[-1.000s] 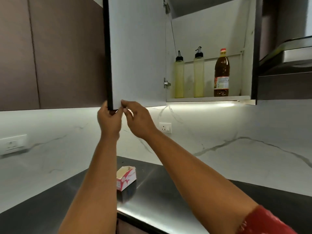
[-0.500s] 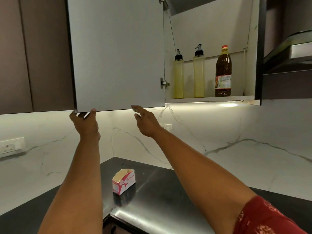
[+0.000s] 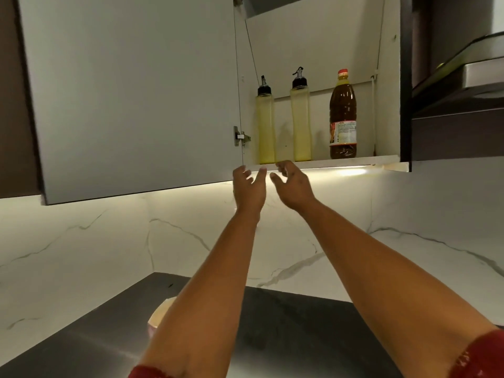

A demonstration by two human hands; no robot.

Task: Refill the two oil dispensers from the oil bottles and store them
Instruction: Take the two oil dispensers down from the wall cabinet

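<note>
Pale yellow oil fills the two dispensers (image 3: 266,124) (image 3: 300,118), which stand upright side by side at the left of the cupboard shelf (image 3: 341,160), close together, each topped with a black pourer. To their right, apart from them, stands the oil bottle (image 3: 343,115), dark amber, with a red cap and a printed label. All three rest on the shelf near its front edge.

The cupboard door (image 3: 131,91) hangs wide open to the left, its grey inner face toward the camera and a metal hinge (image 3: 240,136) at its lower right corner.

Both arms reach up from below. The left hand (image 3: 249,188) is just under the shelf edge, beneath the left dispenser, fingers loosely spread and holding nothing. The right hand (image 3: 293,186) is beside it, beneath the right dispenser, fingers relaxed and slightly curved, also empty; its fingertips overlap the shelf's front edge in the view, though contact cannot be told. The hands are near each other but apart.

A light strip glows under the shelf onto the white marble wall (image 3: 409,208). Below lies a dark counter (image 3: 286,323), with a small box (image 3: 161,315) mostly hidden behind the left forearm. A hood (image 3: 469,75) juts in at right.
</note>
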